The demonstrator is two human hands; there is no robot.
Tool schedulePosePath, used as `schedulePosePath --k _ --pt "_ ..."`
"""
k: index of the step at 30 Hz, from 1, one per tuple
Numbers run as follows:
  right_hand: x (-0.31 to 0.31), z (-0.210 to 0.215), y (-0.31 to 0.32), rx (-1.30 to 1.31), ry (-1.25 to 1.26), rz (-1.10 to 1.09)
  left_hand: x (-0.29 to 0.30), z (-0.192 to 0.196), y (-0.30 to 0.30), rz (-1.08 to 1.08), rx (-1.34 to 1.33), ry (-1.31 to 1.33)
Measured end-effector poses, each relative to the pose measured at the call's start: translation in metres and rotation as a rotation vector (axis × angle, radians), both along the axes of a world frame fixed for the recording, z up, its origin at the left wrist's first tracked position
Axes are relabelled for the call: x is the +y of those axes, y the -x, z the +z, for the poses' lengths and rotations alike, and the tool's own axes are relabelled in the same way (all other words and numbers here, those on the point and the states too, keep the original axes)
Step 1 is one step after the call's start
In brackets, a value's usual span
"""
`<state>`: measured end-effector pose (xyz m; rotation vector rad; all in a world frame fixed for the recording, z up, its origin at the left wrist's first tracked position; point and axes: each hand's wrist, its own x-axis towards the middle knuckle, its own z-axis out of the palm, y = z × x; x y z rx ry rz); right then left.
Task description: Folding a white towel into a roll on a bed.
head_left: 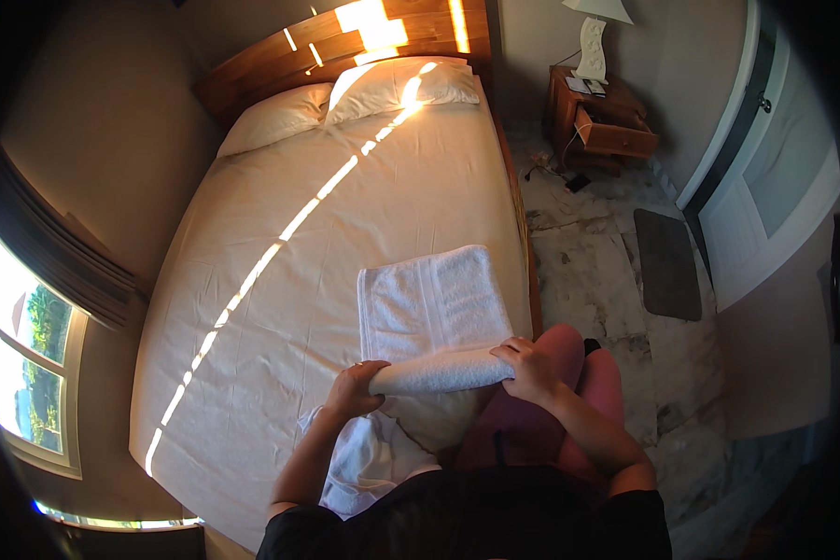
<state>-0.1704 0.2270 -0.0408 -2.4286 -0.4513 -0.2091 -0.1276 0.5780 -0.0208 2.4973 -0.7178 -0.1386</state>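
A white towel (434,303) lies on the bed, its far part flat and its near end rolled into a thick tube. My left hand (356,388) is closed around the left end of the roll, thumb on top. At the other end, my right hand (529,371) grips the roll with its fingers over the top. Beside my left forearm, a crumpled white cloth (369,462) rests on the bed near my body.
The bed (280,308) has a cream sheet and two pillows (280,119) by a wooden headboard (280,61). On the right stands a nightstand (616,140) with its drawer pulled out and a lamp (592,51) on top. A grey mat (667,264) lies on the marble floor near a door (747,215).
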Motion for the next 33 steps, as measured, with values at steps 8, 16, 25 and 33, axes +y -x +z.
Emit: schedulePosePath --k 8,16,25,33 --pt "-0.008 -0.035 -0.060 0.031 -0.355 -0.054 0.038 -0.049 -0.058 0.096 0.284 0.382" --pt "0.002 -0.078 -0.106 0.118 -0.570 -0.393 0.029 -0.106 -0.097 0.525 0.289 0.655" --pt "0.020 -0.110 -0.105 -0.090 -0.364 -0.487 0.011 -0.091 -0.095 0.606 -0.049 0.345" --pt "0.016 -0.082 -0.087 -0.078 -0.567 -0.478 0.007 -0.077 -0.096 0.579 -0.042 0.489"
